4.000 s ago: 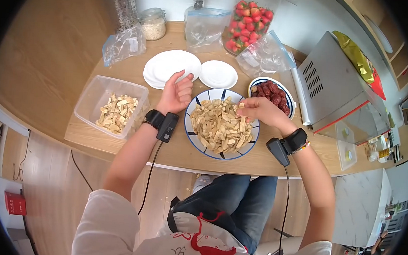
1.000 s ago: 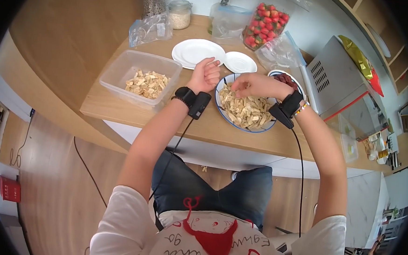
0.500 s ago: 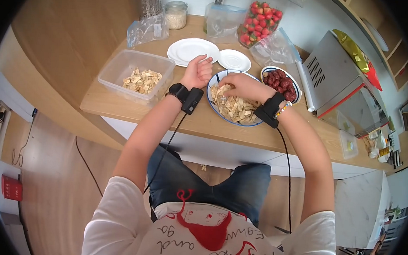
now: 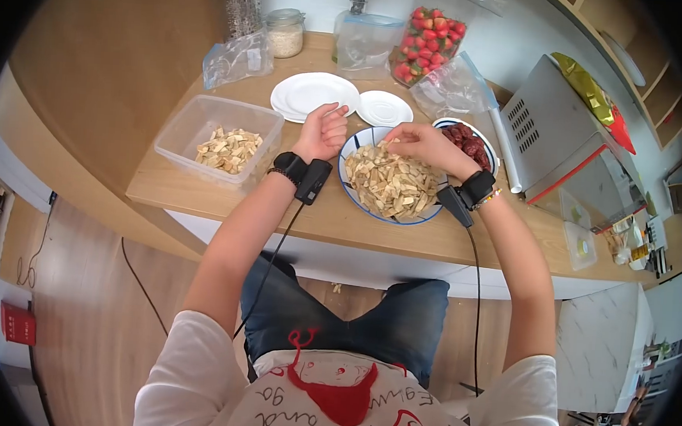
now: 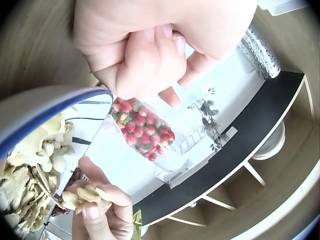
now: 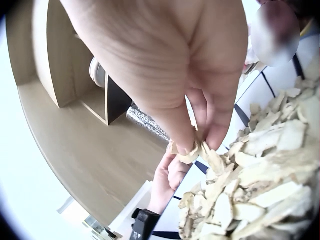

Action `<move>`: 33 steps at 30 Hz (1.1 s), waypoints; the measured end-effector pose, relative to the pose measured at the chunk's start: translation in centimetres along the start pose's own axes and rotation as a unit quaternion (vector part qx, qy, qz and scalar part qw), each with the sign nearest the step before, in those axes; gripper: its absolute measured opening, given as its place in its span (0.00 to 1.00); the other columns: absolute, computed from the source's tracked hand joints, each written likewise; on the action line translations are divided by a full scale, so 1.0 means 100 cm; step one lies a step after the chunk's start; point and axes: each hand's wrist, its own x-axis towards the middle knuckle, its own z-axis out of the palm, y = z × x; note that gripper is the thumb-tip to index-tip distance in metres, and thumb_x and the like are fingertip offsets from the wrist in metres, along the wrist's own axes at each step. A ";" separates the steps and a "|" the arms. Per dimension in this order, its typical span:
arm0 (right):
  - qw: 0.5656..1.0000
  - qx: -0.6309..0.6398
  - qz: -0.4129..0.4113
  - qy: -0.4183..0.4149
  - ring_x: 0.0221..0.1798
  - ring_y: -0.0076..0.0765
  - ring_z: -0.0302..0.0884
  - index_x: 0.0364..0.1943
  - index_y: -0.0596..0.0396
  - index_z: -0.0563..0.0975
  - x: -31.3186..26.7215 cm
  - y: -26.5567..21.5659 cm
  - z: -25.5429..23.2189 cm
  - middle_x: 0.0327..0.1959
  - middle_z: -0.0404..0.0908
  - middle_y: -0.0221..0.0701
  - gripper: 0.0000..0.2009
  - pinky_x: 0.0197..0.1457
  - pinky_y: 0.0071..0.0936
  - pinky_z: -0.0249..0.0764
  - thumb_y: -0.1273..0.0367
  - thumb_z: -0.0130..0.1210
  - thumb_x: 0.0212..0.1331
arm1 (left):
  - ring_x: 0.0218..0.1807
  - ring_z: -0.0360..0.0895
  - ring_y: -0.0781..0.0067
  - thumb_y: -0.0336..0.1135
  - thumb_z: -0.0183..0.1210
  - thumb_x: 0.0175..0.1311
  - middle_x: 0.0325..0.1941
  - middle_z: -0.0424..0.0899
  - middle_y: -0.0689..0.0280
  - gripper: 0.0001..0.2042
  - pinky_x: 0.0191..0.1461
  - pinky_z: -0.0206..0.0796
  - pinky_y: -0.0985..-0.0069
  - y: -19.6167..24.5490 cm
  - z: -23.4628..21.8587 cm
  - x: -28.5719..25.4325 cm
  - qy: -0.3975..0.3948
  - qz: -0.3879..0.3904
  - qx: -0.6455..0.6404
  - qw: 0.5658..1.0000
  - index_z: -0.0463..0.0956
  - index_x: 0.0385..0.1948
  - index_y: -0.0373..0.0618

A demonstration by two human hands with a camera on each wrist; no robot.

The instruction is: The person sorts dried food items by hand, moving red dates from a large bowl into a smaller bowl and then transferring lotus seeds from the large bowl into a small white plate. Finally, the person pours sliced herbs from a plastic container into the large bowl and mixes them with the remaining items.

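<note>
My right hand (image 4: 431, 147) pinches a few pale dried slices (image 5: 87, 196) between thumb and fingers, just over the far side of a blue-rimmed white bowl (image 4: 348, 149). A heap of the same dried slices (image 4: 393, 189) fills that bowl. To the bowl's left, my left hand (image 4: 322, 131) is held with its fingers loosely curled, and nothing shows in it in the left wrist view. Farther left stands a clear plastic container (image 4: 175, 134) with a smaller lot of slices (image 4: 228, 150) in it.
Behind the hands lie white plates (image 4: 297, 93) and a small white saucer (image 4: 385, 110). A bowl of red dates (image 4: 466, 142) sits right of the slices, near a grey oven-like appliance (image 4: 534, 119). Strawberries (image 4: 429, 47), plastic bags (image 4: 371, 44) and a glass jar (image 4: 285, 34) stand at the back.
Half a second ago my right hand was lower, fingers in the heap; now it has risen toward the bowl's far side with slices pinched. My left hand stays beside the bowl.
</note>
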 end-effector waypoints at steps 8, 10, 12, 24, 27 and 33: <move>0.869 0.490 0.061 0.026 0.41 0.26 0.74 0.45 0.67 0.68 -0.007 0.000 -0.005 0.43 0.74 0.38 0.10 0.47 0.16 0.75 0.74 0.47 0.64 | 0.09 0.44 0.86 0.37 0.49 0.65 0.10 0.49 0.79 0.08 0.11 0.36 0.85 0.001 -0.005 0.001 -0.011 -0.005 -0.003 1.000 0.69 0.36 0.42; 0.801 0.589 0.102 0.033 0.42 0.27 0.74 0.44 0.69 0.67 -0.007 0.011 -0.006 0.42 0.73 0.40 0.10 0.47 0.18 0.76 0.75 0.46 0.64 | 0.09 0.44 0.86 0.36 0.49 0.65 0.11 0.49 0.79 0.08 0.12 0.36 0.85 0.002 -0.002 0.001 -0.014 -0.006 -0.001 1.000 0.69 0.36 0.42; 0.744 0.654 0.134 0.034 0.42 0.31 0.73 0.41 0.71 0.66 -0.008 0.019 -0.001 0.41 0.72 0.42 0.08 0.48 0.22 0.75 0.77 0.43 0.63 | 0.09 0.44 0.87 0.36 0.49 0.65 0.11 0.49 0.79 0.08 0.12 0.35 0.85 0.001 -0.003 0.001 -0.018 -0.007 -0.002 1.000 0.69 0.35 0.42; 0.710 0.693 0.115 0.055 0.44 0.37 0.72 0.35 0.65 0.67 -0.001 0.025 0.006 0.38 0.71 0.40 0.09 0.50 0.28 0.73 0.69 0.44 0.63 | 0.10 0.44 0.87 0.39 0.49 0.65 0.11 0.49 0.79 0.09 0.12 0.35 0.85 0.001 0.000 0.001 -0.009 -0.013 -0.016 1.000 0.69 0.34 0.42; 0.745 0.654 0.111 0.069 0.49 0.38 0.71 0.40 0.69 0.67 0.000 0.022 0.011 0.44 0.71 0.44 0.13 0.55 0.30 0.72 0.68 0.41 0.66 | 0.09 0.44 0.87 0.39 0.49 0.66 0.11 0.49 0.79 0.09 0.12 0.35 0.85 0.001 -0.002 0.002 -0.019 -0.014 -0.013 1.000 0.69 0.34 0.42; 0.722 0.682 0.105 0.043 0.62 0.47 0.64 0.52 0.78 0.61 -0.010 -0.001 0.013 0.55 0.66 0.53 0.18 0.67 0.34 0.64 0.72 0.40 0.65 | 0.09 0.43 0.85 0.39 0.50 0.65 0.09 0.49 0.79 0.09 0.12 0.36 0.85 0.002 -0.002 0.003 -0.017 -0.011 -0.004 1.000 0.70 0.34 0.43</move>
